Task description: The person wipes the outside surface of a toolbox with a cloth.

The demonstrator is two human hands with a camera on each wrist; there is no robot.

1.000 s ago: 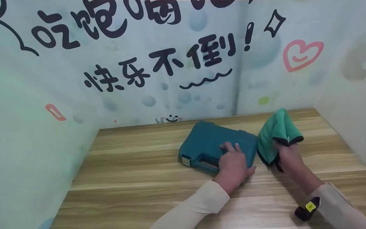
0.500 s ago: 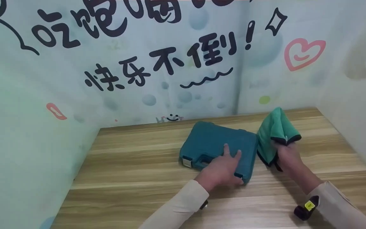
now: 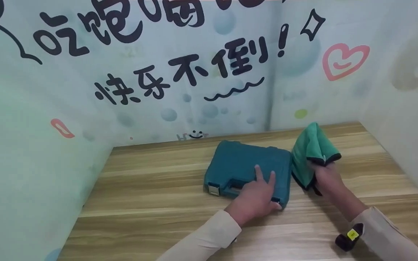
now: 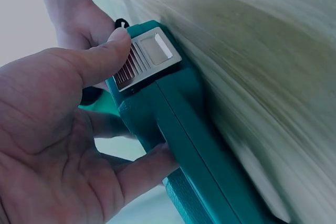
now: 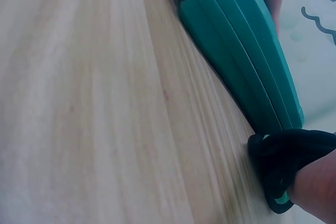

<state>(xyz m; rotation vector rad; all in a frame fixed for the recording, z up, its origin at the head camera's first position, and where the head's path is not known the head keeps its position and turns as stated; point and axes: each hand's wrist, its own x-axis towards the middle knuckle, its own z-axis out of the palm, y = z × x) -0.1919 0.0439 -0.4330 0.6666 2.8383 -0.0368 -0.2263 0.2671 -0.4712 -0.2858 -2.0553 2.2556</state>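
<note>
A teal plastic case (image 3: 249,159) lies flat on the wooden table, its handle side toward the viewer. My left hand (image 3: 254,199) rests on its front right part, two fingers spread straight over the lid. In the left wrist view, the left thumb (image 4: 107,59) presses the silver latch (image 4: 149,59), and one finger reaches into the handle opening. My right hand (image 3: 328,177) grips a bunched green cloth (image 3: 312,145) with black edging, against the case's right side. The cloth hides most of the right fingers. The right wrist view shows the case (image 5: 241,51) beside the dark cloth edging (image 5: 278,156).
The wooden table (image 3: 140,203) extends to the left of the case and in front of it. A printed fabric backdrop (image 3: 194,108) stands behind, with pale side walls at left and right. A black strap device (image 3: 348,237) is on the right wrist.
My left hand has moved left and toward the viewer along the case's front, its fingers more spread. The case has turned slightly and shifted toward the viewer. The cloth has moved slightly left.
</note>
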